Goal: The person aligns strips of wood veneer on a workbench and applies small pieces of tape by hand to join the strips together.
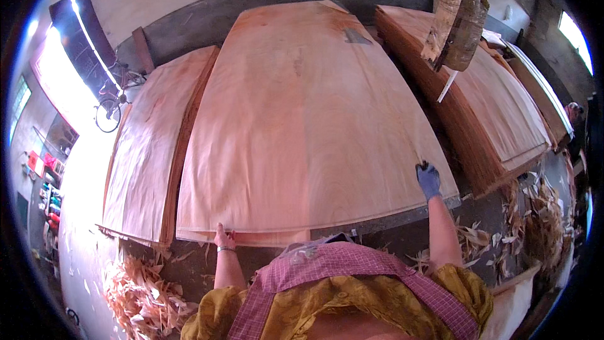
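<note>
A large, pale pinkish wood veneer sheet (270,119) lies on top of the wide middle stack in front of me. My left hand (224,238) is bare and closed at the sheet's near edge, left of the middle, where a gap shows beneath the top layer. My right hand (428,180), in a grey-blue glove with dark fingertips, rests on the sheet near its right edge. Its fingers are curled together, and whatever they may hold is too small to make out. A dark notch-shaped gap (357,36) shows near the far right corner of the sheet.
Veneer stacks stand at the left (148,151) and right (465,107). A wrapped wooden post (456,25) hangs over the right stack. Veneer scraps (141,293) heap on the floor at the left, with more scraps (541,220) at the right. A bicycle (109,113) stands by the bright doorway.
</note>
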`<move>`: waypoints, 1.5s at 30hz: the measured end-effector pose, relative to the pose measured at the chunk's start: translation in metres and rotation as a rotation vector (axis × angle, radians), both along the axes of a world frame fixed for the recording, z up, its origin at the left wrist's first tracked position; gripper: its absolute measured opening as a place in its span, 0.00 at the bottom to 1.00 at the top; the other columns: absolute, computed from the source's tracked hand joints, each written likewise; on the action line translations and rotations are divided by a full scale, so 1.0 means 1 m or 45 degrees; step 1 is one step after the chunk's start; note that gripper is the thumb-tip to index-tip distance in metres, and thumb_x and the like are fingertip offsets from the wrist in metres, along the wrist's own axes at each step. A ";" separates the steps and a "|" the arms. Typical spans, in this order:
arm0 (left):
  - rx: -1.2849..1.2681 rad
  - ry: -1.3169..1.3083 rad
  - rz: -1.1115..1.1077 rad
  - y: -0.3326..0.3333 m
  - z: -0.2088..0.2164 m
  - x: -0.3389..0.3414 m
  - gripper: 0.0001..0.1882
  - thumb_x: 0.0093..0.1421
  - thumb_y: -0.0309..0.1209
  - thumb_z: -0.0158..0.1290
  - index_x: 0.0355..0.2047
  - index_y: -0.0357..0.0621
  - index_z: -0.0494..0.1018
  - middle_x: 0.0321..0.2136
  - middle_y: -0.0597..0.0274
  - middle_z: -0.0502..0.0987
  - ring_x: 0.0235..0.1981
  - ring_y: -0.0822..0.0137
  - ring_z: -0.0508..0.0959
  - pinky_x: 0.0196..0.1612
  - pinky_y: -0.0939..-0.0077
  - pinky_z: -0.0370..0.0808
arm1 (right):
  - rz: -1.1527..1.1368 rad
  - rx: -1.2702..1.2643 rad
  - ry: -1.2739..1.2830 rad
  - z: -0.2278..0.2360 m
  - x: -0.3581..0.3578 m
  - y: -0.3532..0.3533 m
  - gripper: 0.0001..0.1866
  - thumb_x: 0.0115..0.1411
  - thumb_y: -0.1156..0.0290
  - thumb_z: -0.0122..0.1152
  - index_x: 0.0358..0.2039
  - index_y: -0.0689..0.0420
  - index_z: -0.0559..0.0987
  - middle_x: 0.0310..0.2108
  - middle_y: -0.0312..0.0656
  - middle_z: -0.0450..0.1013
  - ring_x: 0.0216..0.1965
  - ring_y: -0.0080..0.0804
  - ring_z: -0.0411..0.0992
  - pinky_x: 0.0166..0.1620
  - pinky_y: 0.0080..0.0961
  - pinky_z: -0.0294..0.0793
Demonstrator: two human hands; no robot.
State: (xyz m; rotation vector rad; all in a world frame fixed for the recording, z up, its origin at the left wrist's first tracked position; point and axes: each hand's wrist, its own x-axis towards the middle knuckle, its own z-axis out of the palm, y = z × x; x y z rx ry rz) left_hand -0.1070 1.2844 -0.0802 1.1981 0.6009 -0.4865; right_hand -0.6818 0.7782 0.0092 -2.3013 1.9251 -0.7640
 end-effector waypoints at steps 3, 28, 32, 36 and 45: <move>-0.009 0.022 -0.036 -0.031 0.009 -0.014 0.29 0.53 0.45 0.64 0.49 0.44 0.67 0.42 0.56 0.68 0.32 0.54 0.73 0.26 0.66 0.79 | 0.054 -0.156 0.146 0.010 -0.007 -0.064 0.19 0.58 0.53 0.58 0.28 0.59 0.77 0.24 0.50 0.76 0.26 0.46 0.75 0.30 0.41 0.74; -0.082 -0.082 -0.058 -0.047 0.047 -0.051 0.20 0.58 0.42 0.59 0.44 0.44 0.69 0.36 0.56 0.73 0.32 0.57 0.76 0.28 0.67 0.79 | 0.011 0.318 -0.578 0.045 0.063 -0.216 0.17 0.59 0.55 0.55 0.25 0.57 0.76 0.16 0.44 0.73 0.17 0.38 0.73 0.22 0.36 0.72; -0.022 -0.078 0.003 -0.021 0.049 -0.048 0.20 0.60 0.43 0.58 0.45 0.45 0.69 0.34 0.57 0.75 0.31 0.58 0.76 0.25 0.70 0.77 | 0.072 0.484 -0.723 0.031 0.085 -0.171 0.18 0.60 0.54 0.56 0.26 0.57 0.76 0.15 0.41 0.72 0.16 0.33 0.72 0.21 0.32 0.69; -0.096 -0.010 -0.120 -0.056 0.040 -0.053 0.20 0.60 0.45 0.57 0.44 0.46 0.70 0.34 0.58 0.75 0.29 0.58 0.76 0.24 0.68 0.77 | 0.045 0.248 -0.458 0.026 0.047 -0.173 0.21 0.59 0.52 0.55 0.33 0.61 0.79 0.28 0.53 0.77 0.32 0.48 0.77 0.35 0.41 0.75; 0.003 -0.014 -0.127 -0.022 0.010 -0.022 0.21 0.59 0.43 0.58 0.47 0.46 0.69 0.37 0.58 0.75 0.34 0.56 0.76 0.31 0.63 0.78 | 0.079 0.056 -0.004 0.010 0.083 -0.174 0.24 0.59 0.51 0.52 0.39 0.61 0.79 0.39 0.58 0.76 0.42 0.55 0.75 0.44 0.46 0.74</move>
